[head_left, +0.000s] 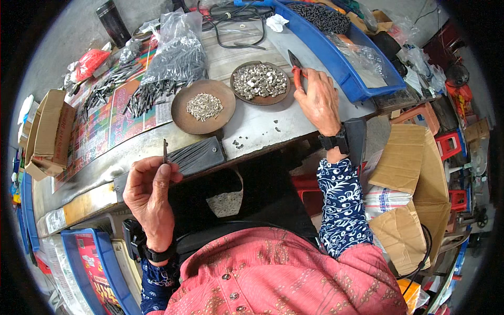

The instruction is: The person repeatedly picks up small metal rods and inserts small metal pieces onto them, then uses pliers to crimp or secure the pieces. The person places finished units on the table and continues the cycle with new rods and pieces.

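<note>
ok, left hand (149, 191) pinches a thin metal pin (165, 150) upright at the bench edge. right hand (317, 100) grips red-handled pliers (297, 71) beside the tray of silver caps (260, 82), well apart from the pin.

Two brown round dishes (181, 118) are showing pale silver metal pieces (260, 80), and a deep blue bin (336, 63) is holding black parts (321, 17). The pliers (297, 73) under the right hand (317, 100) are showing red-orange handles, while the mat (113, 123) is displaying red, green and yellow print. The sleeve (341, 205) is wearing white swirls on navy, the shirt (283, 278) is patterned salmon pink, and the cardboard (407, 157) is plain tan.
</note>
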